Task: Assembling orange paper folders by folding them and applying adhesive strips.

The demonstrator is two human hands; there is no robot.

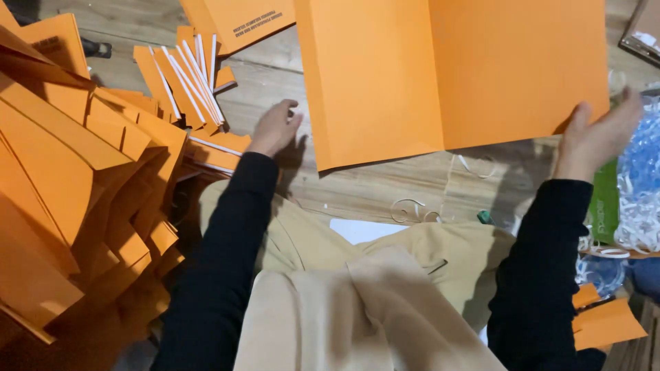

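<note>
Both hands work over a wooden floor [385,185], each arm in a black sleeve reaching forward from a lap in tan trousers [357,288]. On the right, the right hand [597,137] is raised with the wrist bent back, its fingers spread up behind the lower right corner of a large orange sheet [447,75] and the thumb pressed on the front face, so the sheet is pinched at that corner and held up, tilted, above the floor. That sheet is folded card with a vertical crease down its middle, and its lower left corner hangs free and casts a shadow on the boards. Across from it, the left hand [275,127] is stretched out with a level wrist, fingers loosely curled and apart, holding nothing; it hovers just beside the fanned stack of orange folders [182,79] with white edges, though whether the fingertips touch anything is hard to tell from this angle. At far left a big heap of folded orange card pieces [75,178] leans in overlapping layers. Near the right edge, a green box [605,209] stands by a mass of clear and white plastic strips [639,185], which seem to spill out around it.
</note>
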